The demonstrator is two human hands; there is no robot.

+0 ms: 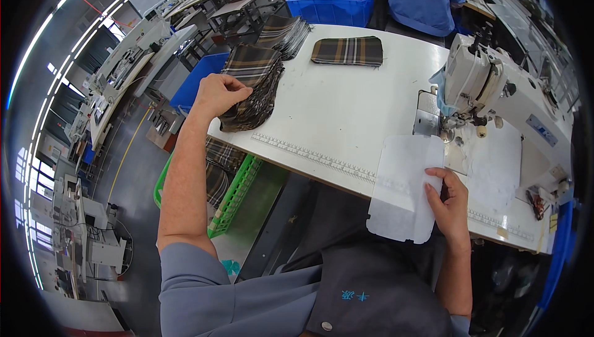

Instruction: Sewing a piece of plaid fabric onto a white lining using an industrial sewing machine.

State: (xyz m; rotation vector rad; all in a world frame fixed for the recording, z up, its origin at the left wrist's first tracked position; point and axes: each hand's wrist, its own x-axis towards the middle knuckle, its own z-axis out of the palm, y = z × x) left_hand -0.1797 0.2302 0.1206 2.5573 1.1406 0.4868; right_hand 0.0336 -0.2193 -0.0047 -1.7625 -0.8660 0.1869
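My left hand (221,94) reaches to the near stack of plaid fabric pieces (253,68) at the table's left end. Its thumb and fingertips are pinched together at the top of that stack, on the edge of a fabric piece. On the right, my right hand (448,204) grips the edge of a white rounded fabric panel (402,195), thumb on top. The panel hangs partly over the table's front edge, its far end close to the sewing machine's metal plate (427,114).
The sewing machine (482,83) stands on the right of the white table (334,108). Another plaid stack (284,34) and a flat plaid piece (348,51) lie farther back. Below left is a green basket (238,198) with plaid pieces. Beyond are a blue bin (331,6) and a seated person (421,0).
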